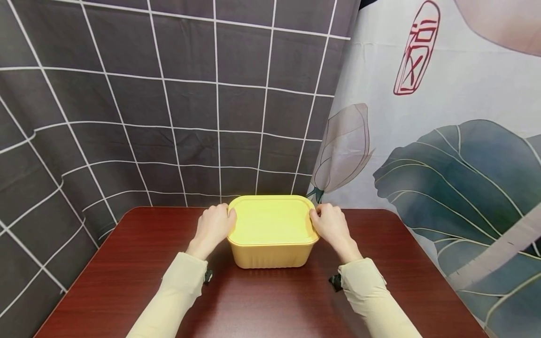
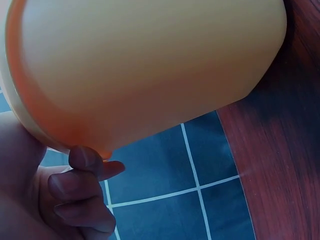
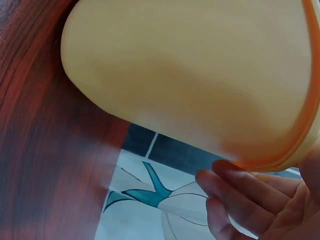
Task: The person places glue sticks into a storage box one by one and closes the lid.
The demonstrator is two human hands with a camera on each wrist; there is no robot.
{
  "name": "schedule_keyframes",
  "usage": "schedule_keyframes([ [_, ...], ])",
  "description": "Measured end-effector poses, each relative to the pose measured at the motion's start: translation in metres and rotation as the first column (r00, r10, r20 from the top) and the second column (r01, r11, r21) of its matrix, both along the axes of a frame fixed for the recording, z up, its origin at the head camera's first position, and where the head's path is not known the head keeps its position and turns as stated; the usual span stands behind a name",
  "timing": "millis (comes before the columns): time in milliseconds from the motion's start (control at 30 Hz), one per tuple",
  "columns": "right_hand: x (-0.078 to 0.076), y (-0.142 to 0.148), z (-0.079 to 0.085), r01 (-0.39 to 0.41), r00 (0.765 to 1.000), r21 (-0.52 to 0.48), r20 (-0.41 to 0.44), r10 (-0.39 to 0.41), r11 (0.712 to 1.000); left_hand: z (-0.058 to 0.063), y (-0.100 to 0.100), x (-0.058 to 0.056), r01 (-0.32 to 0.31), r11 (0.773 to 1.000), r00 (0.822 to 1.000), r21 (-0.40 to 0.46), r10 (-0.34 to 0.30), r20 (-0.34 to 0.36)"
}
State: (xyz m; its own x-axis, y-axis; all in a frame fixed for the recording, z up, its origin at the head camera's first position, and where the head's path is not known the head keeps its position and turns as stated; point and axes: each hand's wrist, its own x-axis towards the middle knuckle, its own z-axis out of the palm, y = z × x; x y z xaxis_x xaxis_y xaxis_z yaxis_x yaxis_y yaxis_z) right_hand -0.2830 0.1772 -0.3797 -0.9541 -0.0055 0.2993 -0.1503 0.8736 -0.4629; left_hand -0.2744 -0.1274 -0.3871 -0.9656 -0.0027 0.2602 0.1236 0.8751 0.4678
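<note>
A yellow plastic storage box (image 1: 272,257) stands on the table, its flat lid (image 1: 272,220) covering the top. My left hand (image 1: 212,226) grips the lidded rim at the left end, thumb over the lid's edge. On the opposite end my right hand (image 1: 334,228) holds the rim the same way. In the left wrist view, curled fingers (image 2: 80,187) come up under the rim beside the box's smooth end wall (image 2: 150,60). The right wrist view has the other end wall (image 3: 175,65), with fingers (image 3: 245,195) below the rim. The box's contents are hidden.
The dark red wooden table (image 1: 270,300) has rounded far corners. Behind it hangs a dark grey cloth (image 1: 190,108) with a white grid. To the right is a white cloth (image 1: 380,70) printed with lotus leaves and a red seal.
</note>
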Motion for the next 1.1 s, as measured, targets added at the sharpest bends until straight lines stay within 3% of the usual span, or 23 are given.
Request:
schedule_keyframes([
  [233,-0.002,-0.001,-0.001,-0.011,0.999,-0.014,0.033,0.012,1.000,-0.001,-0.001,-0.002,0.000,1.000,0.999,0.002,0.000,0.044],
  [533,-0.006,0.002,0.000,-0.023,0.998,-0.033,0.054,0.025,0.999,0.001,-0.002,-0.006,0.003,1.000,0.999,-0.006,-0.002,0.045],
  [733,-0.010,0.005,-0.003,-0.037,0.997,-0.045,0.065,0.040,0.998,-0.003,-0.004,-0.010,0.015,0.998,0.996,0.055,-0.020,0.092],
  [1100,-0.015,0.008,0.006,-0.072,0.988,-0.049,0.135,0.078,0.996,-0.002,-0.006,-0.014,0.023,0.991,0.991,0.133,-0.039,0.124],
])
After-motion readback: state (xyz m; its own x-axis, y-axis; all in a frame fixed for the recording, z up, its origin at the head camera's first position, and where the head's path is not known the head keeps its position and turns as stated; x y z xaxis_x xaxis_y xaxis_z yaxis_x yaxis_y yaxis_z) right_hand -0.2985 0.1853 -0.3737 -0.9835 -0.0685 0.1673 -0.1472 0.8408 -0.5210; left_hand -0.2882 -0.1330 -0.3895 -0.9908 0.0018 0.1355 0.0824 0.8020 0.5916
